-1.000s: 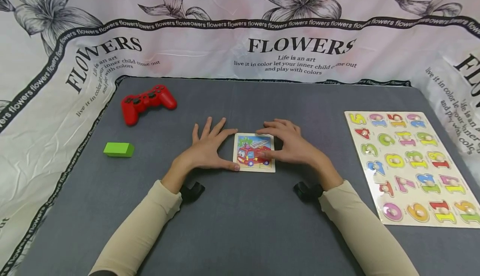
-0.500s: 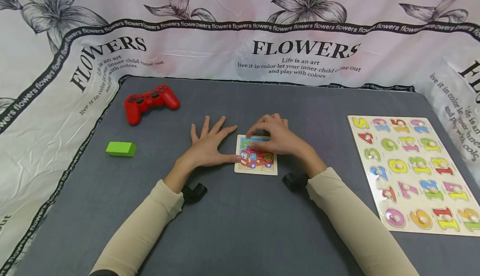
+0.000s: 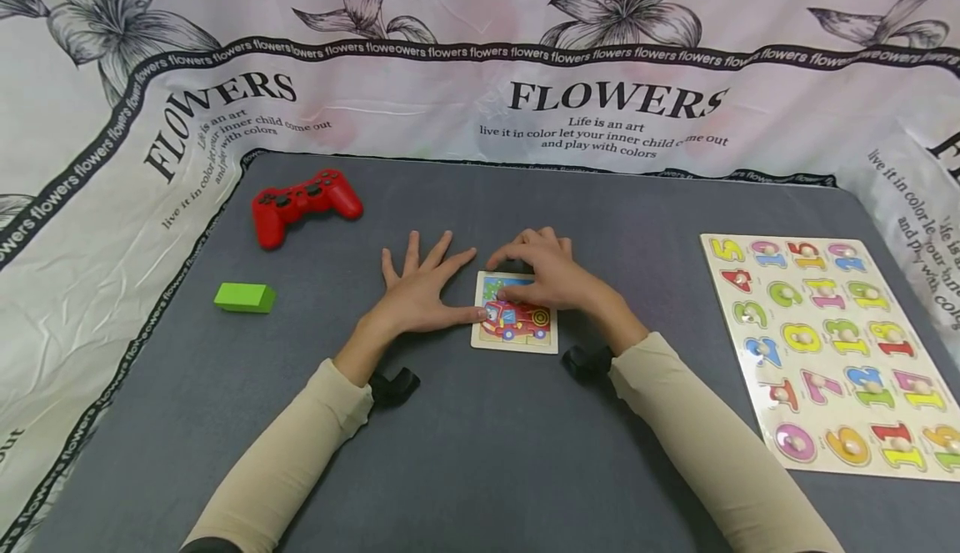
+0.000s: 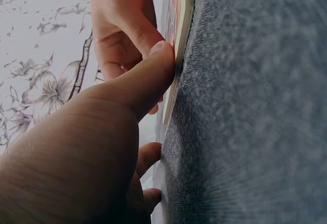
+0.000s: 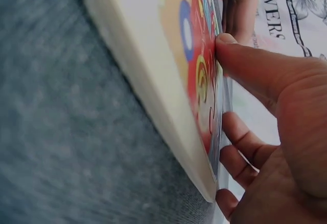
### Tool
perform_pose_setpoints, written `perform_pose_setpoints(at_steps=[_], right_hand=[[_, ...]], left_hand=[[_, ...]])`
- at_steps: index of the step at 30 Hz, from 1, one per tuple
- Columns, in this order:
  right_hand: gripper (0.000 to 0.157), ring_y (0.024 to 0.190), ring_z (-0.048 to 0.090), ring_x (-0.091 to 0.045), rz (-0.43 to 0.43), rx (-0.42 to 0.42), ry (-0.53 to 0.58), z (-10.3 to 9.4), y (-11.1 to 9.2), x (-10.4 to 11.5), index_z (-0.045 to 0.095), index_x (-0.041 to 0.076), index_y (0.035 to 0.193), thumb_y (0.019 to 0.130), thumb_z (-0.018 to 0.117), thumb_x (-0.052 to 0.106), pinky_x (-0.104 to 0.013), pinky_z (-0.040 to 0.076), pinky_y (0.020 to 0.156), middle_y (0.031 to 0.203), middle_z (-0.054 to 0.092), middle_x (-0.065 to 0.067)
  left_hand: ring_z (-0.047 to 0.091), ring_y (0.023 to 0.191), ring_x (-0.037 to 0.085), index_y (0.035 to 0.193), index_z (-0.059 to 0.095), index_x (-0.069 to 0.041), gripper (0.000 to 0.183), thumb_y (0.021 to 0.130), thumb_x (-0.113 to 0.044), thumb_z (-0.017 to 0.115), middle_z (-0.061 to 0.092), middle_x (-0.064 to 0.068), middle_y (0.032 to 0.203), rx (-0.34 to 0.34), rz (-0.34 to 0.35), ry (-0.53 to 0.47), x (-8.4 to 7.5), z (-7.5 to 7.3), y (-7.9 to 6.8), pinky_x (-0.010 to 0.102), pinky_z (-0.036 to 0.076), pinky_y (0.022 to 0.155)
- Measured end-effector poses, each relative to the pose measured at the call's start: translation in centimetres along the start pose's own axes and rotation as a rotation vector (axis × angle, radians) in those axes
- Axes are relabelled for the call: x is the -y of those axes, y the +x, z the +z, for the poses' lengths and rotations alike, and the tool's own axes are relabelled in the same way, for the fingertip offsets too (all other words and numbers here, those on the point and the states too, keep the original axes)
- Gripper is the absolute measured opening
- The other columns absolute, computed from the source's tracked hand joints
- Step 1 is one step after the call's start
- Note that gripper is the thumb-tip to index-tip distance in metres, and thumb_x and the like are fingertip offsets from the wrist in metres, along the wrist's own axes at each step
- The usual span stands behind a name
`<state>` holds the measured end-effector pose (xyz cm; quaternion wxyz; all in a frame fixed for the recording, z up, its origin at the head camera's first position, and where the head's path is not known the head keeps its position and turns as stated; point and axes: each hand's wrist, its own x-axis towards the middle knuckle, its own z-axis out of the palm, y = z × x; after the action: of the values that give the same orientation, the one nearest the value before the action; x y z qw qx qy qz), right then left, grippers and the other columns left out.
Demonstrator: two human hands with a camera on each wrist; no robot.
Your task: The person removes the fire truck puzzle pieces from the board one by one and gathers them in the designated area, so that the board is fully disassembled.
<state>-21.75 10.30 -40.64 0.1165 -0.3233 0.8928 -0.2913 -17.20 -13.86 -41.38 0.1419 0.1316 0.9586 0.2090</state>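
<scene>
A small square jigsaw puzzle [image 3: 517, 343] with a red fire truck picture lies on the grey table. My left hand [image 3: 415, 296] is spread on its left side, and the thumb presses the board's left edge. Over the upper left part of the puzzle is my right hand [image 3: 551, 273]. Its thumb [image 5: 245, 60] lies on the picture while the curled fingers [image 5: 237, 165] reach the far edge, holding the board between them. In the left wrist view the left thumb [image 4: 153, 76] meets the board's rim. The right hand hides part of the picture's top.
A red game controller [image 3: 306, 205] sits at the back left, with a green block [image 3: 245, 297] nearer on that side. On the right lies a large board of number pieces [image 3: 780, 353]. Patterned flower cloth [image 3: 420, 119] borders the table's far edge.
My right hand has shifted left along the puzzle's upper edge, its thumb and fingers drawing closer together. The left hand stays at the left edge, its thumb slightly higher. The view has shifted slightly.
</scene>
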Motion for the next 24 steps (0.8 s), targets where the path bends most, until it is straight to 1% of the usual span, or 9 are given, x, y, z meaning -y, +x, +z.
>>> perform_pose_setpoints(at_steps=[4, 8, 12, 16, 24], right_hand=[[0.026, 0.105, 0.039, -0.024, -0.026, 0.035, -0.001, -0.2, 0.3, 0.1, 0.074, 0.028, 0.114, 0.089, 0.08, 0.026, -0.045, 0.022, 0.086, 0.113, 0.059, -0.005], [0.021, 0.102, 0.038, -0.023, -0.032, 0.097, -0.024, -0.5, 0.9, 0.2, 0.074, 0.029, 0.108, 0.088, 0.079, 0.026, -0.043, 0.021, 0.084, 0.106, 0.057, -0.003], [0.022, 0.1, 0.036, -0.023, -0.018, 0.172, -0.053, -1.0, 1.4, 0.4, 0.072, 0.03, 0.109, 0.088, 0.08, 0.028, -0.042, 0.019, 0.082, 0.102, 0.054, -0.002], [0.023, 0.101, 0.038, -0.023, -0.004, 0.232, -0.068, -1.6, 1.7, 0.9, 0.07, 0.03, 0.109, 0.088, 0.08, 0.029, -0.044, 0.021, 0.083, 0.103, 0.054, -0.002], [0.025, 0.103, 0.04, -0.024, 0.021, 0.3, -0.093, -2.1, 2.3, 1.7, 0.067, 0.03, 0.11, 0.089, 0.08, 0.029, -0.047, 0.023, 0.086, 0.109, 0.057, -0.003]], left_hand=[[-0.023, 0.155, 0.042, 0.161, 0.025, -0.041, 0.099, 0.079, -0.078, 0.066, 0.0, 0.0, 0.174, -0.002, -0.01, 0.0, 0.1, 0.0, 0.0, 0.074, -0.021, 0.113], [-0.025, 0.155, 0.043, 0.161, 0.023, -0.042, 0.102, 0.077, -0.08, 0.066, -0.002, 0.0, 0.174, -0.009, -0.024, 0.01, 0.1, 0.0, 0.0, 0.074, -0.021, 0.113], [-0.025, 0.154, 0.044, 0.162, 0.021, -0.041, 0.105, 0.076, -0.081, 0.066, -0.003, 0.001, 0.174, -0.009, -0.04, 0.019, 0.0, 0.0, 0.0, 0.075, -0.02, 0.112], [-0.026, 0.154, 0.044, 0.162, 0.02, -0.041, 0.105, 0.076, -0.083, 0.065, -0.004, 0.001, 0.174, -0.008, -0.051, 0.022, -0.1, 0.0, 0.0, 0.076, -0.02, 0.112], [-0.027, 0.154, 0.044, 0.162, 0.02, -0.042, 0.107, 0.074, -0.083, 0.065, -0.006, 0.001, 0.174, -0.007, -0.068, 0.032, 0.1, 0.0, 0.0, 0.077, -0.02, 0.111]])
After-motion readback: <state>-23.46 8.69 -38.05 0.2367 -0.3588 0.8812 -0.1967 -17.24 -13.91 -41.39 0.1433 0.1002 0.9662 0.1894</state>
